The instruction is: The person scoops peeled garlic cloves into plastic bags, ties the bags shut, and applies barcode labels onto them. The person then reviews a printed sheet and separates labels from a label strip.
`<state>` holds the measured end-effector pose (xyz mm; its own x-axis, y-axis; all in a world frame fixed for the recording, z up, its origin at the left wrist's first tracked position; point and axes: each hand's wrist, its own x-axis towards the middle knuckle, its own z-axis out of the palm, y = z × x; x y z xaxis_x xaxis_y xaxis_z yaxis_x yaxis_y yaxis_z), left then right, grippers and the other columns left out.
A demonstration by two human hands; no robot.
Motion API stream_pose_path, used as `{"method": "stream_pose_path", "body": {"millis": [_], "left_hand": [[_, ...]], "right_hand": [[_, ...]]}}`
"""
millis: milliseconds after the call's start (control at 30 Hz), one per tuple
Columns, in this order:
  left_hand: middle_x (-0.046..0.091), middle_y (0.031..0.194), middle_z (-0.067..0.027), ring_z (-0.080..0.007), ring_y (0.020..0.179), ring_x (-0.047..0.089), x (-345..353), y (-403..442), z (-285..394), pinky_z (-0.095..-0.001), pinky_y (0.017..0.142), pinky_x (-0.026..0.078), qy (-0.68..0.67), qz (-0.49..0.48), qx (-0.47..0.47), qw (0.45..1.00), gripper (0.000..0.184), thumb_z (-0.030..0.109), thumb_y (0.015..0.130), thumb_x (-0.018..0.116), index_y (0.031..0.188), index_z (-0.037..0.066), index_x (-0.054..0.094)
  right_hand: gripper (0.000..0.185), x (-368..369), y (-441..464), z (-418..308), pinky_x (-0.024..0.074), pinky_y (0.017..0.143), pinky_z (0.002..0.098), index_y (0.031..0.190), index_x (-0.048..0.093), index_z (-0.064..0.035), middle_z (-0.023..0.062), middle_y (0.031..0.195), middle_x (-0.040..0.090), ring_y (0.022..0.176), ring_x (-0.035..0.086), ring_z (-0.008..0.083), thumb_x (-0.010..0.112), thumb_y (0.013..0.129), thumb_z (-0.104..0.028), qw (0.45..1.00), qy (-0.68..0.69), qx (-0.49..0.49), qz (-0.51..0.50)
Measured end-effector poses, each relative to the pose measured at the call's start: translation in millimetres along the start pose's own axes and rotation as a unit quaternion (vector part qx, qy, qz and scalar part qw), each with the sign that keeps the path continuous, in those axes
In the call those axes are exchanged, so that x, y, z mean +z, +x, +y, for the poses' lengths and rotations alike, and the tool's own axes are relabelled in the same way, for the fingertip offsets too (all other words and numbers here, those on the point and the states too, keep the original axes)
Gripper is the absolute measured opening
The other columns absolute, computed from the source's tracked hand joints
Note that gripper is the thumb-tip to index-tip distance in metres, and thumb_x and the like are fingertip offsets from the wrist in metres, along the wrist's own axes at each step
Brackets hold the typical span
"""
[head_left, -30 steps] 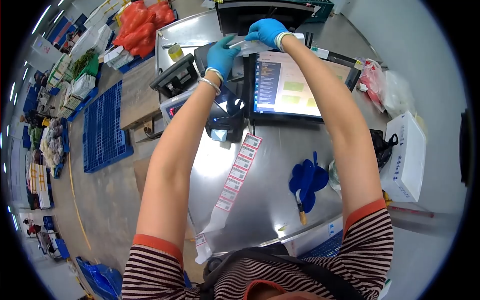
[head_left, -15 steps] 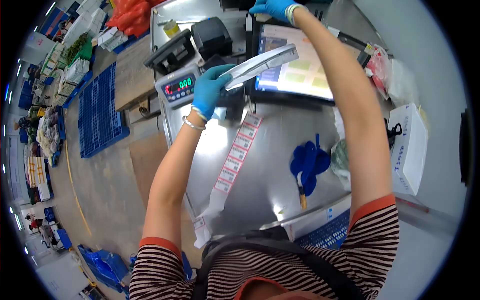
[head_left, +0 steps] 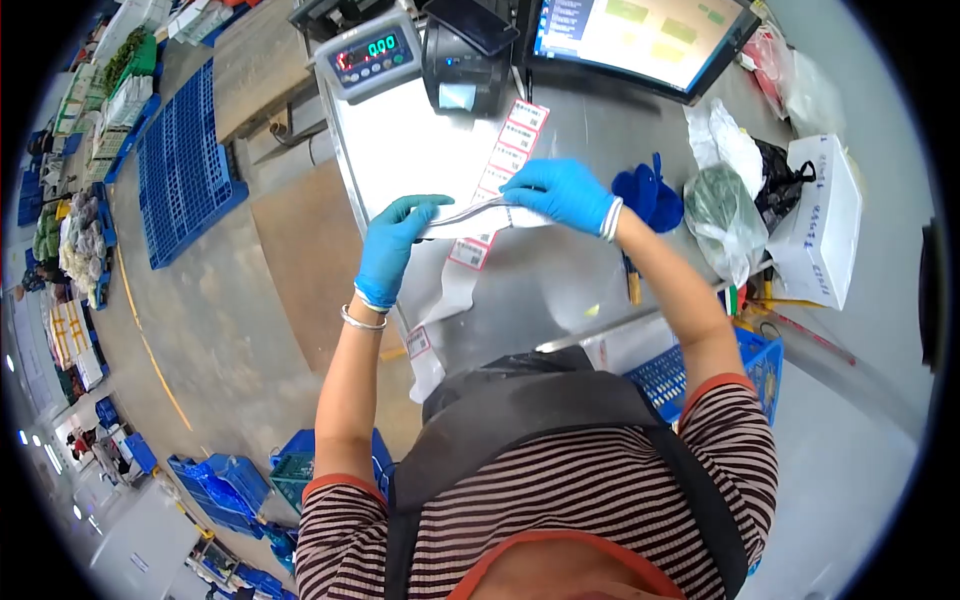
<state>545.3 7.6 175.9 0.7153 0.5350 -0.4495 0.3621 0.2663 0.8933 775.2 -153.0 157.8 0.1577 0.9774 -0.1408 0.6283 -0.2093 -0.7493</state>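
Observation:
Both hands wear blue gloves. My left hand (head_left: 392, 250) pinches the left end of a folded white paper strip (head_left: 475, 217). The right end of that paper is between the fingers of my right hand (head_left: 560, 192). The paper is stretched level between them, above the metal table (head_left: 560, 290). Beneath it a strip of red-edged barcode labels (head_left: 517, 137) runs down from the black label printer (head_left: 462, 75) to the table's front edge, partly hidden by the paper.
A scale (head_left: 368, 58) showing 0.00 and a lit monitor (head_left: 645, 38) stand at the back. On the right are a blue glove-like item (head_left: 650, 195), plastic bags (head_left: 725, 220) and a white foam box (head_left: 820, 220). A blue pallet (head_left: 185, 165) lies on the left floor.
Both hands have come down toward the body with the white paper. My right hand has left the monitor's top and now grips the paper's other end. The view has tilted downward.

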Motion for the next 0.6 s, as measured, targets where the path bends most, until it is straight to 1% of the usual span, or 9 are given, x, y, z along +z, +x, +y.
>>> {"method": "stream_pose_path", "body": {"millis": [33,100,200,233,333,400,467,500,600], "left_hand": [[0.070,0.103,-0.0054,-0.0091,0.089,0.060,3,-12,-5,-0.0233,0.082,0.048,-0.022,-0.007,0.011,1.000,0.027,0.012,0.090,0.067,0.114,0.000,0.068],[0.070,0.105,-0.0061,-0.0104,0.093,0.062,0,-30,-27,-0.0249,0.084,0.050,-0.036,-0.017,0.014,0.999,0.029,0.009,0.088,0.070,0.116,0.000,0.067],[0.070,0.106,-0.0062,-0.0111,0.093,0.064,-7,-52,-55,-0.0264,0.084,0.052,-0.026,-0.021,0.007,0.999,0.033,0.005,0.084,0.074,0.116,-0.001,0.066],[0.070,0.106,-0.0061,-0.0113,0.093,0.064,-8,-59,-64,-0.0263,0.084,0.052,-0.037,-0.028,0.010,0.999,0.033,0.005,0.084,0.074,0.115,-0.001,0.066],[0.071,0.106,-0.0059,-0.0118,0.092,0.064,-14,-76,-78,-0.0265,0.085,0.052,-0.050,-0.039,0.005,0.998,0.033,0.005,0.084,0.074,0.115,-0.001,0.066],[0.070,0.106,-0.0060,-0.0120,0.092,0.064,-15,-82,-83,-0.0268,0.085,0.052,-0.058,-0.045,0.008,0.997,0.033,0.005,0.084,0.074,0.116,-0.002,0.065],[0.071,0.106,-0.0061,-0.0123,0.092,0.065,-14,-83,-88,-0.0267,0.084,0.052,-0.164,-0.063,0.016,0.984,0.034,0.007,0.084,0.073,0.116,-0.002,0.065],[0.071,0.106,-0.0062,-0.0124,0.091,0.065,-13,-83,-88,-0.0266,0.084,0.052,-0.216,-0.070,0.021,0.974,0.034,0.008,0.085,0.073,0.116,-0.002,0.065],[0.072,0.100,-0.0052,-0.0119,0.089,0.065,-10,-89,-67,-0.0255,0.081,0.052,-0.174,-0.062,-0.003,0.983,0.030,0.012,0.086,0.071,0.112,-0.003,0.067]], "right_hand": [[0.029,16,-12,-3,0.0520,0.082,0.0344,0.102,0.074,-0.0067,0.0126,0.098,0.072,0.087,0.067,0.0284,0.066,0.090,-0.033,0.999,0.037,0.026,0.012],[0.027,44,-32,-10,0.0520,0.080,0.0322,0.099,0.074,-0.0049,0.0115,0.096,0.073,0.083,0.068,0.0252,0.066,0.091,-0.029,0.990,0.112,0.077,0.042],[0.025,73,-54,-10,0.0525,0.079,0.0305,0.101,0.075,-0.0030,0.0098,0.098,0.074,0.086,0.069,0.0190,0.066,0.091,-0.024,0.929,0.304,0.208,-0.021],[0.028,79,-63,-15,0.0534,0.080,0.0290,0.106,0.073,0.0007,0.0096,0.101,0.073,0.087,0.068,0.0144,0.066,0.092,-0.023,0.895,0.392,0.209,-0.028],[0.032,89,-85,-38,0.0536,0.083,0.0281,0.110,0.071,0.0030,0.0114,0.104,0.073,0.089,0.068,0.0144,0.065,0.093,-0.023,0.804,0.530,0.262,-0.066],[0.033,102,-99,-43,0.0536,0.085,0.0274,0.113,0.069,0.0041,0.0118,0.106,0.072,0.092,0.067,0.0139,0.064,0.094,-0.022,0.778,0.569,0.258,-0.066],[0.032,122,-107,-41,0.0535,0.086,0.0276,0.113,0.069,0.0037,0.0116,0.107,0.072,0.093,0.067,0.0141,0.064,0.094,-0.022,0.743,0.619,0.249,-0.062],[0.034,129,-109,-43,0.0526,0.087,0.0268,0.116,0.069,0.0029,0.0105,0.110,0.071,0.096,0.066,0.0128,0.062,0.096,-0.023,0.763,0.608,0.216,-0.048],[0.036,126,-106,-59,0.0511,0.091,0.0293,0.121,0.067,0.0005,0.0127,0.115,0.070,0.101,0.067,0.0177,0.059,0.098,-0.026,0.879,0.432,0.202,-0.017]]}}
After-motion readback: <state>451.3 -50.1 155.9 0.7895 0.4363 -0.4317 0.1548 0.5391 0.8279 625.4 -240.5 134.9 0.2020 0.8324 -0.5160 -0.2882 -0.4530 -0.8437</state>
